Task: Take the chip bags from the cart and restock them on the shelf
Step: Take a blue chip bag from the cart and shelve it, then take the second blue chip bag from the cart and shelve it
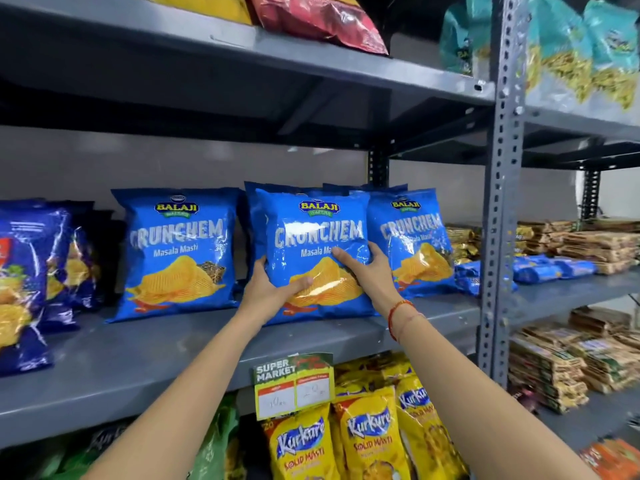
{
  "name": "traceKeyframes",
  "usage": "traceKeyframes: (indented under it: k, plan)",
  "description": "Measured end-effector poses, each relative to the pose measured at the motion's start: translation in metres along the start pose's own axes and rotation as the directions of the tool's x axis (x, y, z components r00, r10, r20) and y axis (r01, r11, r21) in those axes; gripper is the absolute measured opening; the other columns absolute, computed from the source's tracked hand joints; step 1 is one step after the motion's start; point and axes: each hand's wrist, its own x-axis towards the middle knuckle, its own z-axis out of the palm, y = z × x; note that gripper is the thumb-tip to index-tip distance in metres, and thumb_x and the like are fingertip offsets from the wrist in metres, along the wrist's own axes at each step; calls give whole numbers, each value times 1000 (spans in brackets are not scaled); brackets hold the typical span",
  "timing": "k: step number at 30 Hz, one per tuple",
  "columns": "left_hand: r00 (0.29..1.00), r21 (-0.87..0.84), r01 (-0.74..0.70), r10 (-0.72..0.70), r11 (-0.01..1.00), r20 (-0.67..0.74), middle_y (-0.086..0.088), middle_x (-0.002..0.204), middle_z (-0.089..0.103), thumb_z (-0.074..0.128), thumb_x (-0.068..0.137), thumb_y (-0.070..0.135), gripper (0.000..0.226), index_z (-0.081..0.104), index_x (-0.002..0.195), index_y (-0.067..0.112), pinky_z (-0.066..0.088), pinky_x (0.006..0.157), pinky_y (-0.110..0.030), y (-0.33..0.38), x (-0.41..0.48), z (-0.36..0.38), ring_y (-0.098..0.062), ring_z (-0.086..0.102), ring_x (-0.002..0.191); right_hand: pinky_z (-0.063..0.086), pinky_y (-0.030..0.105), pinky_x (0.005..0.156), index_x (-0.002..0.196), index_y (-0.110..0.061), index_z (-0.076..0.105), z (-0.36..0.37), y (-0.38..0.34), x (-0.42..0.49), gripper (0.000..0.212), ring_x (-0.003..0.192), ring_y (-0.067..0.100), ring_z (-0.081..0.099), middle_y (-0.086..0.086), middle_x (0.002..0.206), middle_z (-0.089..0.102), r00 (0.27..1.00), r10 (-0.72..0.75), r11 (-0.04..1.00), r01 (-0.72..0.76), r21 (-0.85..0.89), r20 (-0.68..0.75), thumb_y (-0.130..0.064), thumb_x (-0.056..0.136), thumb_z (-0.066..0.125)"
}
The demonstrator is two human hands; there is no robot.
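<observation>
A blue Crunchem chip bag (311, 233) stands upright on the grey middle shelf (145, 358), in front of other blue bags. My left hand (273, 289) grips its lower left side, thumb across the front. My right hand (367, 271) presses on its right front, fingers spread over the bag. One matching blue bag (178, 251) stands to the left and another (412, 237) to the right. The cart is out of view.
Dark blue chip bags (27, 282) fill the shelf's left end. Yellow Kurkure bags (367, 441) and a price tag (294, 382) sit below. A perforated grey upright (498, 202) divides off wrapped snack packs (588, 247) at right. Red and teal bags lie on the top shelf.
</observation>
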Motion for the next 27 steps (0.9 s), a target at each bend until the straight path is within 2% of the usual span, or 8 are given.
traceKeyframes:
  k: [2, 6, 8, 13, 18, 20, 23, 27]
  plan:
    - [999, 81, -30, 33, 996, -42, -7, 142, 43, 81, 64, 42, 99, 24, 141, 18, 40, 99, -38, 3, -7, 0, -24, 46, 123, 42, 40, 107, 144, -17, 35, -5, 0, -7, 87, 132, 25, 45, 7, 145, 45, 999, -37, 998, 35, -61, -21, -49, 74, 75]
    - [932, 252, -252, 304, 934, -198, -10, 143, 33, 72, 76, 36, 81, 27, 141, 17, 27, 105, -31, 17, -40, 10, -26, 30, 134, 47, 11, 65, 133, -19, 45, -27, -2, -32, 65, 91, 2, 58, 4, 112, 59, 992, -93, 995, 90, -37, -91, -45, 80, 70]
    - [853, 268, -402, 464, 876, -238, -9, 136, 40, 66, 81, 33, 66, 35, 137, 17, 25, 101, -20, 28, -61, 17, -22, 35, 129, 46, 9, 65, 124, -23, 50, -42, -5, -52, 52, 87, 2, 59, 1, 108, 62, 978, -137, 991, 134, -28, -156, -42, 80, 71]
    - [797, 116, -590, 600, 799, -74, 3, 117, 51, 61, 84, 28, 41, 51, 123, 18, 48, 94, -42, 20, -125, 79, -17, 51, 114, 51, 22, 79, 104, -28, 56, -102, 28, -127, 28, 89, 13, 67, 7, 102, 69, 934, -134, 991, 119, -66, -332, -30, 81, 73]
    - [826, -11, -511, 494, 860, 272, -10, 111, 59, 64, 82, 16, 37, 56, 117, 9, 49, 91, -42, -29, -192, 167, -23, 57, 108, 49, 11, 69, 105, -22, 58, -167, 102, -217, 27, 77, 1, 64, 0, 92, 69, 879, 32, 986, -107, -131, -477, -29, 83, 71]
    - [811, -24, -433, 401, 901, 426, -14, 111, 60, 65, 81, 12, 36, 57, 115, 5, 46, 93, -42, -53, -218, 203, -28, 57, 107, 51, 16, 71, 104, -19, 57, -192, 139, -257, 25, 76, 1, 63, -1, 89, 66, 837, 150, 960, -251, -127, -526, -27, 84, 70]
    - [745, 4, -339, 266, 941, 611, -18, 110, 60, 66, 79, 12, 36, 57, 114, 3, 42, 91, -37, -93, -260, 253, -33, 57, 105, 49, 33, 75, 100, -12, 55, -228, 198, -316, 22, 78, 18, 59, 8, 84, 61, 709, 328, 884, -463, -61, -624, -14, 84, 70]
    - [553, 79, -246, 73, 966, 830, -22, 114, 59, 69, 78, 11, 42, 56, 116, 1, 36, 89, -29, -147, -319, 309, -33, 55, 107, 44, 10, 61, 111, 1, 56, -270, 267, -410, 34, 75, 19, 56, 12, 87, 59, 486, 521, 688, -725, 9, -702, -13, 84, 71]
